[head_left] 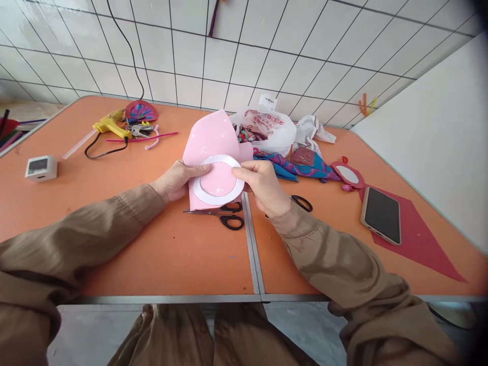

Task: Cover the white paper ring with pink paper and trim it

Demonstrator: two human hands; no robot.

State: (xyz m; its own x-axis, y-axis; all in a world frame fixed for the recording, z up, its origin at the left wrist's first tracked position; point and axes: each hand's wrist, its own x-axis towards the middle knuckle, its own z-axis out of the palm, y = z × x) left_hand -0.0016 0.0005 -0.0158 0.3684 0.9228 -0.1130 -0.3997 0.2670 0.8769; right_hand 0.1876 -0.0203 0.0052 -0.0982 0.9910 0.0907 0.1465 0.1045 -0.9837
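Note:
Between my two hands is a pink sheet (211,132), curled at its upper and right edges and printed with small pale marks. A white ring (201,194) lies against its lower part, with pink showing through the middle. My left hand (177,179) grips the left side, its thumb on the ring and its fingers behind the sheet. On the right edge, my right hand (263,184) pinches ring and sheet together. Below them, black-handled scissors (232,221) rest on the orange table (171,259), partly covered by the sheet.
Yellow glue gun (110,124), keys (142,130) and a small white box (41,168) are at left. Behind sits a plastic bag (280,132) beside patterned blue fabric (305,163). At right, a phone (381,214) overlaps red sheet (423,239). Another black handle (302,203) shows by my right wrist.

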